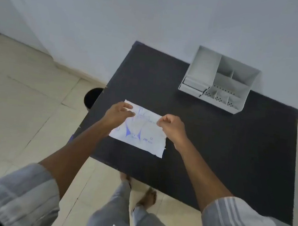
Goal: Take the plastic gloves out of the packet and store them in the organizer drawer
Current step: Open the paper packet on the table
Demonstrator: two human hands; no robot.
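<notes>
Your grip is a two-handed pinch on the packet (141, 130): your left hand (118, 115) has its fingertips closed on the far-left part of the top edge, and your right hand (172, 127) is curled into a loose fist pinching the far-right corner. From the head view, the packet is a flat white rectangle with blue printing, lying on the dark worktop (214, 146) near its left edge. Its long axis runs from the far left toward the near right, roughly across your body, and the print reads toward you. You cannot tell whether its far edge is lifted or whether any gloves are out of it. Well apart from it, at the far right of the worktop against the wall, stands the white organizer (218, 79), with open-top compartments that look bare and a small drawer (192, 84) low on its left side.
</notes>
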